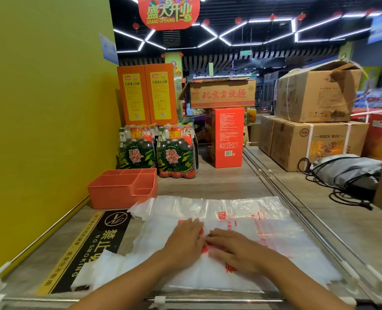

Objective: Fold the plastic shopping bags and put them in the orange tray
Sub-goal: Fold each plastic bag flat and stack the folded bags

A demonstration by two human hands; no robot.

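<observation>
Plastic shopping bags (230, 222) are lying flat on the desk (219, 182) right in front of me; they look light, limp and slippery, likely to slide, so I am judging the edges the best places to pinch. My left hand (185, 237) and right hand (237, 249) are pressing down side by side, each grip open, fingers flat, holding nothing. Toward 11 o'clock, the orange tray (109, 193) is sitting, nothing visible inside.

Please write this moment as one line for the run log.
left hand: flat on plastic bags | right hand: flat on bags | orange tray: no bag inside
</observation>
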